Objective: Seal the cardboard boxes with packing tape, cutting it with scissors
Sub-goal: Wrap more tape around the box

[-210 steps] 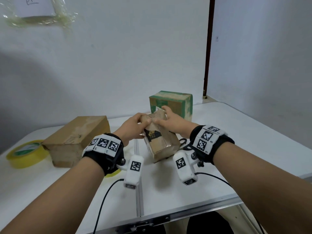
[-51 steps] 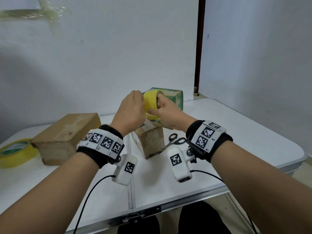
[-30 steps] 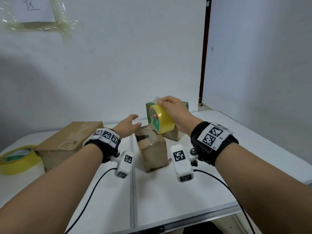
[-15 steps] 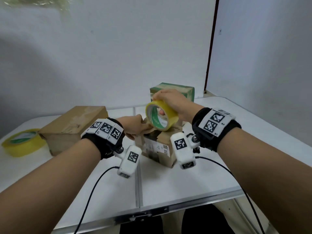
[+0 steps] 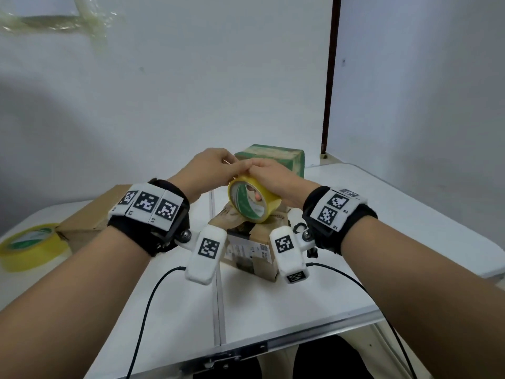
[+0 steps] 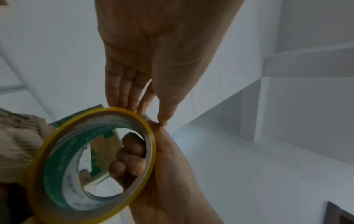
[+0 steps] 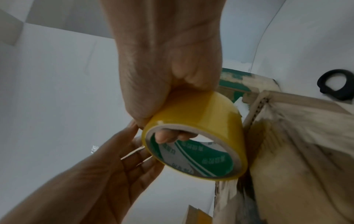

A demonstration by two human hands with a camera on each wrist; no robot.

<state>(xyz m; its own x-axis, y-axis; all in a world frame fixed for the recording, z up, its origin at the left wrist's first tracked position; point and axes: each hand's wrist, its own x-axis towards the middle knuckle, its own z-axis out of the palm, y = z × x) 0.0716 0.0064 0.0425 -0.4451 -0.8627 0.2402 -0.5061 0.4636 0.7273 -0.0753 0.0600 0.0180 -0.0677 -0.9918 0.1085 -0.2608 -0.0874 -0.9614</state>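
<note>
The white table [image 5: 355, 242] carries everything. A long brown box [image 5: 87, 217] lies toward its left edge, with a spare tape roll [image 5: 30, 247] beside it at the left edge, and a green-printed box [image 5: 276, 157] stands toward the back. The small cardboard box [image 5: 246, 242] being sealed sits at the middle, straddling the table's centre seam. Its worn, scuffed flaps look soft and would likely buckle under hard pressing, so it is best steadied by its walls.

The yellow tape roll [image 5: 255, 199] is held just above that box's top. It looks light and stiff; its outer film is probably slick, so the core is the sure hold. The right hand [image 5: 276, 176] grips it that way, fingers hooked through the core and thumb over the outside. The left hand [image 5: 210, 168] has its fingers nearly straight and close together, fingertips at the roll's upper rim, apparently feeling for the loose tape end.

The head view hides those fingertips. The left wrist view shows the fingers [image 6: 132, 156] inside the core. The right wrist view alone clearly shows a scissors handle [image 7: 333, 83] on the table behind the box.
</note>
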